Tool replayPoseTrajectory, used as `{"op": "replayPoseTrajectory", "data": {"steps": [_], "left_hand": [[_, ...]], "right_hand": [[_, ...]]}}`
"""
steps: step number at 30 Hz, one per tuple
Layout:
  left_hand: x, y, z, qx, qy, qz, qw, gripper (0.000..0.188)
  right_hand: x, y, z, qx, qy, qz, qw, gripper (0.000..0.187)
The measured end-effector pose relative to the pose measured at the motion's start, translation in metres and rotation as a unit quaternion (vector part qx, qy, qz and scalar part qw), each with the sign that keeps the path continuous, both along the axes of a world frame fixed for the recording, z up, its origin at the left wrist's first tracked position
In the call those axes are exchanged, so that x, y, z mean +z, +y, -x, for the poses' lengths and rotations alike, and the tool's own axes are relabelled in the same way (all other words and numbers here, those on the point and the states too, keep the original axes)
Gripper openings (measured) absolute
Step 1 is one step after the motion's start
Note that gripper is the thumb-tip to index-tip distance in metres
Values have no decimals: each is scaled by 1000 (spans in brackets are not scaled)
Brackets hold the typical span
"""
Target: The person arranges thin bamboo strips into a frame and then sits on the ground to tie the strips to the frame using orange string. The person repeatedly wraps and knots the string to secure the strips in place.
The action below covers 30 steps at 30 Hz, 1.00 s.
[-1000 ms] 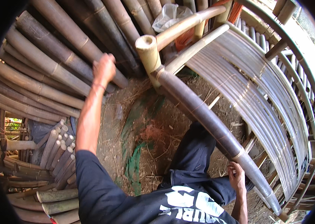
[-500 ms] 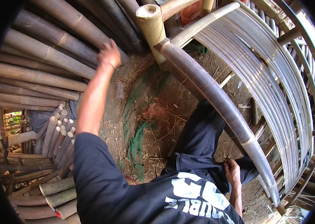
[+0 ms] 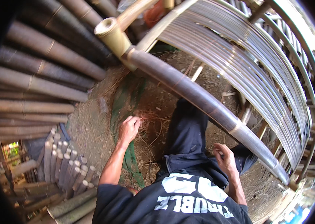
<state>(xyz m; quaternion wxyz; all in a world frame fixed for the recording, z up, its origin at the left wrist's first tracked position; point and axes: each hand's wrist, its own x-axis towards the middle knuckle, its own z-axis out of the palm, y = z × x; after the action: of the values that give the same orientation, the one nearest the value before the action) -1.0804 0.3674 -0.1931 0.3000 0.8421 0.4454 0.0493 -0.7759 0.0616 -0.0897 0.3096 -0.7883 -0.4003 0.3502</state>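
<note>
My left hand (image 3: 129, 129) is low over the ground, its bent fingers drawn together at the edge of a loose tangle of thin reddish strands (image 3: 150, 118). Whatever lies between those fingertips is too small to make out. Above my lap, my right hand (image 3: 226, 159) is open, fingers loosely curled and apart, with nothing visible in it. Close in front of that hand, a thick dark bamboo pole (image 3: 187, 87) slants across, forming the near rail of a bamboo frame. Pale split-bamboo slats (image 3: 235, 61) run alongside it. A light upright bamboo post (image 3: 114, 37) meets the rail at its far end.
Dark bamboo poles (image 3: 45, 67) lie stacked at the left. Short cut bamboo pieces (image 3: 62, 160) stand bunched below them, with thicker lengths (image 3: 73, 207) nearer me. Torn green netting (image 3: 129, 164) lies on the dirt floor (image 3: 90, 112). An orange-red object (image 3: 153, 15) sits behind the post.
My left hand has left the dark bamboo poles and come back down to the reddish strands. My right hand has lifted slightly from my thigh, its fingers loosening. The view has shifted.
</note>
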Motion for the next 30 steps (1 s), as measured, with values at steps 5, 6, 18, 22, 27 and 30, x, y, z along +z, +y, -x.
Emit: {"op": "replayPoseTrajectory", "data": {"steps": [5, 6, 18, 22, 27, 30], "left_hand": [[137, -49, -64, -66, -262, 93, 958, 12], [147, -54, -71, -106, -269, 99, 952, 12], [190, -102, -102, -200, -226, 119, 946, 8], [193, -114, -106, -223, -195, 81, 952, 7], [183, -121, -106, -242, -186, 23, 952, 6], [174, -115, -99, -242, -154, -8, 958, 7]], "right_hand": [[32, 65, 29, 52, 59, -152, 985, 42], [39, 77, 34, 46, 75, -183, 979, 44], [57, 61, 1, -50, 11, -142, 989, 24], [55, 73, 5, 6, 82, -33, 996, 46], [38, 82, 19, -26, 135, -138, 981, 34], [48, 66, -3, -228, 347, -161, 895, 23]]}}
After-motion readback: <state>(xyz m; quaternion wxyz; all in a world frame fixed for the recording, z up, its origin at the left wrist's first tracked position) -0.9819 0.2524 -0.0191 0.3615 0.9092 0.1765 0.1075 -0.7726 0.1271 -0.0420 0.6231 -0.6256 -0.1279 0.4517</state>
